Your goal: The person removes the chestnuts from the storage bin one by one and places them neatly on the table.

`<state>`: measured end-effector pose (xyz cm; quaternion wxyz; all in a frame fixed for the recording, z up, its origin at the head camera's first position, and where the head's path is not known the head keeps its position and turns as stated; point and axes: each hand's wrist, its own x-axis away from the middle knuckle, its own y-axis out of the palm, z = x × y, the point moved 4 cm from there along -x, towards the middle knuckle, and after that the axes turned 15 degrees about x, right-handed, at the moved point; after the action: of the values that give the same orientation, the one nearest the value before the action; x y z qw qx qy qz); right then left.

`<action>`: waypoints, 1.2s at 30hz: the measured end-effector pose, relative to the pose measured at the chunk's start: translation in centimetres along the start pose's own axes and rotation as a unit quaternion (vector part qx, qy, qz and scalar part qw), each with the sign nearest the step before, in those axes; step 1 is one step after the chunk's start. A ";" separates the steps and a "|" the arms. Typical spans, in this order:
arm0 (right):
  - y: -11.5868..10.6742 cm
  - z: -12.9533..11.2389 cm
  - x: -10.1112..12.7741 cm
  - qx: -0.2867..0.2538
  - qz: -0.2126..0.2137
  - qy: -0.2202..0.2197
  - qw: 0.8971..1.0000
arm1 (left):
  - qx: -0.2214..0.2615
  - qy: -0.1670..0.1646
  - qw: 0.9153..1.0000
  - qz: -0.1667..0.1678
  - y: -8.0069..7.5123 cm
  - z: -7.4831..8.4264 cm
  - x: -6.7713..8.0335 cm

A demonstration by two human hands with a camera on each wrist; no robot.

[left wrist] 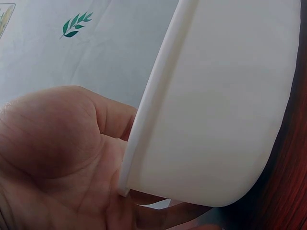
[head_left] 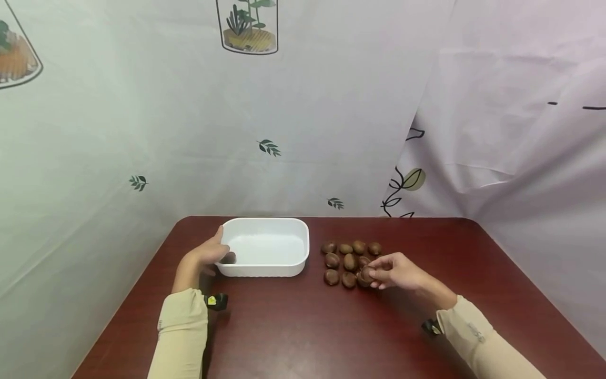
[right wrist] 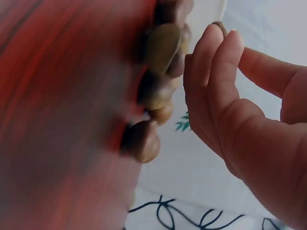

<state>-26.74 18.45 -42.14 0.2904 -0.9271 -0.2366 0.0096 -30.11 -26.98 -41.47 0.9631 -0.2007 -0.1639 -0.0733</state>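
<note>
At the left end of a white plastic basin (head_left: 265, 270), my left hand (head_left: 208, 255) grips the rim. In the left wrist view the basin wall (left wrist: 216, 110) fills the middle, with the left hand (left wrist: 72, 158) around its edge. One brown chestnut (head_left: 229, 258) lies inside the basin, close by the left fingers. My right hand (head_left: 395, 271) pinches another chestnut (head_left: 367, 274) between thumb and fingertips, over the near right side of a group of chestnuts (head_left: 350, 261). From the right wrist, the right hand (right wrist: 240, 96) mostly hides that chestnut; only a dark edge shows at the fingertips.
Both the basin and the loose chestnuts stand on a dark red wooden table (head_left: 284, 326), toward its far edge. Several chestnuts sit close together in rough rows right of the basin. A pale printed cloth (head_left: 331, 131) hangs behind and beside the table.
</note>
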 end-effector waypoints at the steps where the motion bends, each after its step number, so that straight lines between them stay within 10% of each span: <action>1: -0.1 0.3 0.1 0.000 0.003 0.007 1.000 | 0.000 -0.002 1.000 0.000 0.0 -0.1 0.0; 23: -1.5 3.5 0.6 0.060 0.065 0.081 0.993 | 0.003 -0.001 1.000 -0.002 -0.3 -0.5 0.0; 36: -2.0 -0.4 0.2 0.163 0.149 0.093 0.971 | 0.000 0.005 1.000 -0.008 -0.3 -0.3 -0.5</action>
<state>-27.42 19.78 -40.68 0.4540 -0.8887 -0.0630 0.0050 -30.60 -27.36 -41.81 0.9631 -0.1992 -0.1610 -0.0823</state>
